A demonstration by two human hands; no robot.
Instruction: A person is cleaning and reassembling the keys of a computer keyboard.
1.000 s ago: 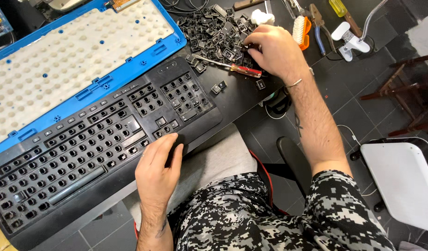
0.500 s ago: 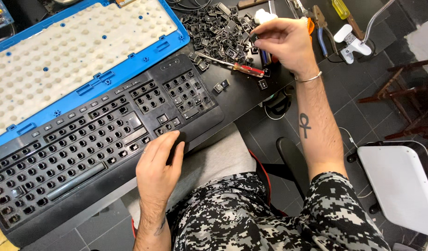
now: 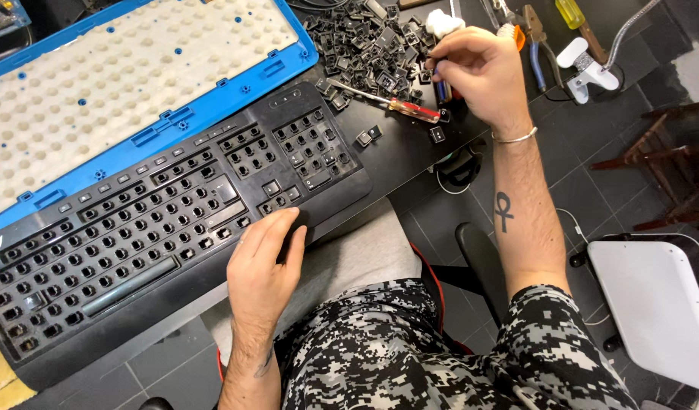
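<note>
A black keyboard (image 3: 175,228) with nearly all its keycaps off lies slanted across the dark desk. My left hand (image 3: 262,266) lies on its front edge below the number pad, thumb hooked over the rim. My right hand (image 3: 478,72) is raised at the right edge of a pile of loose black keycaps (image 3: 372,45), thumb and fingers pinched on a small dark keycap. A screwdriver (image 3: 387,100) with a red handle lies on the desk just below that hand. Two loose keycaps (image 3: 368,137) sit beside the number pad.
A blue keyboard backplate (image 3: 213,114) carrying a white dome sheet (image 3: 137,83) lies behind the keyboard. Pliers (image 3: 535,38) and a white clip lamp (image 3: 585,64) are at the desk's right end. A white box (image 3: 661,304) and a wooden chair (image 3: 668,167) stand on the tiled floor.
My right hand has come up out of the keycap pile and drawn its fingers into a pinch. My left hand has stayed on the keyboard's edge.
</note>
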